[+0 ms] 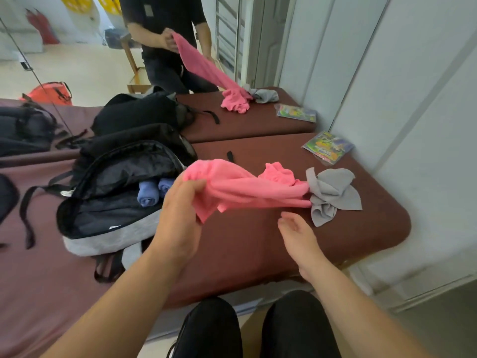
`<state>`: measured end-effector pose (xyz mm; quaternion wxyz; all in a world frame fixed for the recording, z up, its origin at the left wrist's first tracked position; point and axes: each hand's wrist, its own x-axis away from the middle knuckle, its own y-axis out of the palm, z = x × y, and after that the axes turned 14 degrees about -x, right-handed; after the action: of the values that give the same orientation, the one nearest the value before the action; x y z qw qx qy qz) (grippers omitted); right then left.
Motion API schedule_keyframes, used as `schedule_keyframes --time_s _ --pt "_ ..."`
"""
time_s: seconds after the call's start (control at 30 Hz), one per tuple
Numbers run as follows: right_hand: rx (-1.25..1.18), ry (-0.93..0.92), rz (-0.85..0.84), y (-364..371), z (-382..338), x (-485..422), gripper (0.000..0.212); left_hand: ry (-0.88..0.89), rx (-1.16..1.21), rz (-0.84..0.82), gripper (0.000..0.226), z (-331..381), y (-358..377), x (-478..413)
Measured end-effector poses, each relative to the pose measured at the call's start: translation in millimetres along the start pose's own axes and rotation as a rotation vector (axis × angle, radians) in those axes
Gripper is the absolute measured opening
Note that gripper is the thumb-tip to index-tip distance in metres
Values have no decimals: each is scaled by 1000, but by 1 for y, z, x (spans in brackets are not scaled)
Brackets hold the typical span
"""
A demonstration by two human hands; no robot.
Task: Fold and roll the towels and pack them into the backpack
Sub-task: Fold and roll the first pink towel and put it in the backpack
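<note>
My left hand [180, 215] grips one end of a pink towel [245, 187] and holds it above the maroon padded table [258, 241]. The towel's far end lies bunched on the table, touching a crumpled grey towel [333, 195]. Below the pink towel, my right hand [296, 233] hovers with relaxed fingers and holds nothing. On the left, a black and grey backpack [108, 223] lies unzipped, with two rolled blue towels [152, 192] inside.
A mirror runs along the table's far edge and repeats the scene, including a person with the pink towel. A colourful plastic packet [327, 148] lies at the far right near the white wall. Backpack straps [28, 215] trail on the left. The table's rounded corner is at right.
</note>
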<state>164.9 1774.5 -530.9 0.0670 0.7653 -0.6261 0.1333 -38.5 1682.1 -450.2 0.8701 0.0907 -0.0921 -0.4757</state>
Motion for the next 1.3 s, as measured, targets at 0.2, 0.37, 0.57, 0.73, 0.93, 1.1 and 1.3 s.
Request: schedule_keyframes --time_s 0.2,0.37,0.57,0.73,0.93,1.1,1.3 --pt "24 23 44 1 19 -8 40 -20 -234 363 20 -16 -12 -9" --pt "228 -51 41 2 33 -34 40 19 -633 323 17 -41 -16 -25" --pt "694 -383 -289 22 26 -103 33 314 -1133 -71 28 -108 -19 -62" --pt "1112 -389 -494 34 45 -155 62 87 -1677 -612 41 -191 -14 -62" --pt "1177 -258 -241 -19 56 -204 47 207 -1797 -483 36 -223 -29 -51" --pt "1255 -161 -124 -63 47 -219 52 216 -1702 -409 33 -219 -30 -65" --pt "1302 155 93 -58 30 -187 64 265 -1703 -363 36 -199 -54 -58"
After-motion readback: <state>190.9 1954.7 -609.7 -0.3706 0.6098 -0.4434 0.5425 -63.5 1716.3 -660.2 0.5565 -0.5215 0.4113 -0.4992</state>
